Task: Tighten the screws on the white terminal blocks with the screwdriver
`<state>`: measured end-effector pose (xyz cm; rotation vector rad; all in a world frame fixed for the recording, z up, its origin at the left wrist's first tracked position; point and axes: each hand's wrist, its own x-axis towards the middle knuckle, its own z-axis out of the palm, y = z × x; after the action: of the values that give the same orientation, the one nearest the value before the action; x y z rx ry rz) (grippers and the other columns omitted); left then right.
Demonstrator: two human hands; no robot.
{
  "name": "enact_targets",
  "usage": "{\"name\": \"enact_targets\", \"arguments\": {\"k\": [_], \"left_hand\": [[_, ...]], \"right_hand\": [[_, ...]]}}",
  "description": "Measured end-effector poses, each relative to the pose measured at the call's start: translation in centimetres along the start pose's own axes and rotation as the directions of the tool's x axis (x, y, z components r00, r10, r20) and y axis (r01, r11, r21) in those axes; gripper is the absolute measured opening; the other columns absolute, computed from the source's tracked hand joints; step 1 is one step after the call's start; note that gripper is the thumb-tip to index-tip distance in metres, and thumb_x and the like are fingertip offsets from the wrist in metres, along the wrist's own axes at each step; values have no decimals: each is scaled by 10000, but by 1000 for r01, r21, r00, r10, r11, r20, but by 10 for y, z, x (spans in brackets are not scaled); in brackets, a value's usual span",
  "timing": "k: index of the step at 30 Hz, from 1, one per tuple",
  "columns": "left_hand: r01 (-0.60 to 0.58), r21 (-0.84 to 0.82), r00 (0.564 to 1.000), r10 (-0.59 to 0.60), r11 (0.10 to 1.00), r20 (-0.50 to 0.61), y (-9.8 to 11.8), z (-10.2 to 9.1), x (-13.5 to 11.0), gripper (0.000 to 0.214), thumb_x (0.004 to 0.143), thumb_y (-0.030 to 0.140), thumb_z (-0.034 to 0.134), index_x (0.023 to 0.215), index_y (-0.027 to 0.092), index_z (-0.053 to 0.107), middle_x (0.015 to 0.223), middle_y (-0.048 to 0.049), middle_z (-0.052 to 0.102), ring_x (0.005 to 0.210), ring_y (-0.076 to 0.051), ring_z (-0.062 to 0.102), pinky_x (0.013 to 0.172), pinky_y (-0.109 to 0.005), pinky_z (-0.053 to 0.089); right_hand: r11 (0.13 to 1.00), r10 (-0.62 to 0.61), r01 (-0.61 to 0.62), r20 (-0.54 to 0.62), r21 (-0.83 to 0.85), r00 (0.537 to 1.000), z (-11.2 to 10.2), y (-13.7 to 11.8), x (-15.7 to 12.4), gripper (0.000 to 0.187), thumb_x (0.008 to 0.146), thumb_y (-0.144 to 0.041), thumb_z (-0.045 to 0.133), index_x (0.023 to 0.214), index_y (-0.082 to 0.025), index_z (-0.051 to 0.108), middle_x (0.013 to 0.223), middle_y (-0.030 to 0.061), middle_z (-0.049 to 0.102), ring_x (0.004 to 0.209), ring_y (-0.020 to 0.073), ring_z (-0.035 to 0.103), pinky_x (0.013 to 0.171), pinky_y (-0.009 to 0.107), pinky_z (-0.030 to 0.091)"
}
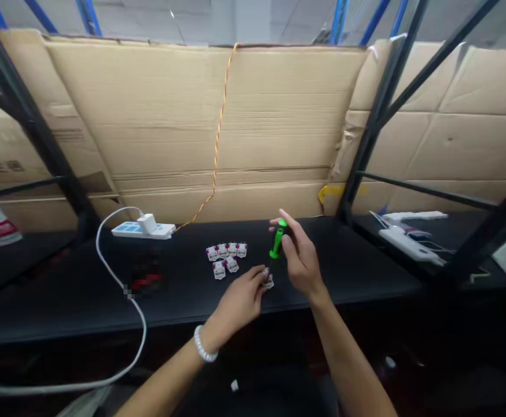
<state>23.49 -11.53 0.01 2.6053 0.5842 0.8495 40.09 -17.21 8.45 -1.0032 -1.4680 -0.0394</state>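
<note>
My right hand (300,258) grips a green-handled screwdriver (277,242) held upright, its tip pointing down at a small white part (268,281). My left hand (241,300), with a white bead bracelet on the wrist, pinches that small white part against the black table (357,266). Just left of the hands lie several similar small white and pink parts (227,257) in a loose cluster.
A white power strip (142,230) with a plugged-in charger and a white cable (120,284) lies at the back left. Cardboard sheets (235,121) line the back. Black frame bars (377,116) stand at the right, with white tools (407,237) beyond them. A red-yellow wire (217,139) hangs down.
</note>
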Motion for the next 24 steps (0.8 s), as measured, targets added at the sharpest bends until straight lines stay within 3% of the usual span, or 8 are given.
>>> {"name": "enact_targets", "arguments": {"k": [5,10,15,21,24], "left_hand": [[-8,-3,1000,8,1000,-13,-1,1,-1,316,1037,114,541,1303,208,683,1470,-123,665,1286,-282,702,1126,-455,595],[0,16,1000,0,1000,-17,-3,2,-1,358,1028,111,553,1355,205,666,1484,-125,662,1304,-291,696,1141,-468,588],[-3,-9,1000,3,1000,-1,-1,0,0,292,1044,119,536,1266,202,705,1459,-120,673,1275,-284,709,1125,-458,598],[7,14,1000,-7,1000,-7,-1,0,0,339,1038,122,553,1351,190,666,1488,-134,656,1319,-298,688,1153,-468,579],[4,-1,1000,-4,1000,7,0,0,0,320,1037,110,543,1315,193,680,1481,-125,658,1312,-289,689,1151,-457,579]], "right_hand": [[980,-47,17,-146,-200,988,-2,-2,0,352,988,-361,693,1327,-265,712,1164,91,615,954,228,649,878,414,603],[997,-19,15,-44,-75,999,-3,0,1,427,1091,-293,461,1500,-272,579,1256,109,676,1133,250,671,1011,464,575],[979,-50,17,-158,-203,986,-3,-3,1,358,943,-369,741,1286,-264,727,1172,97,613,1010,247,646,855,421,605],[997,-32,29,-40,-72,999,-6,-5,1,414,1079,-271,474,1473,-274,602,1273,108,665,1160,255,664,1014,466,569],[984,-64,46,-98,-171,993,-5,-6,1,399,1002,-328,652,1394,-261,675,1215,104,627,1075,255,652,930,438,593]]}}
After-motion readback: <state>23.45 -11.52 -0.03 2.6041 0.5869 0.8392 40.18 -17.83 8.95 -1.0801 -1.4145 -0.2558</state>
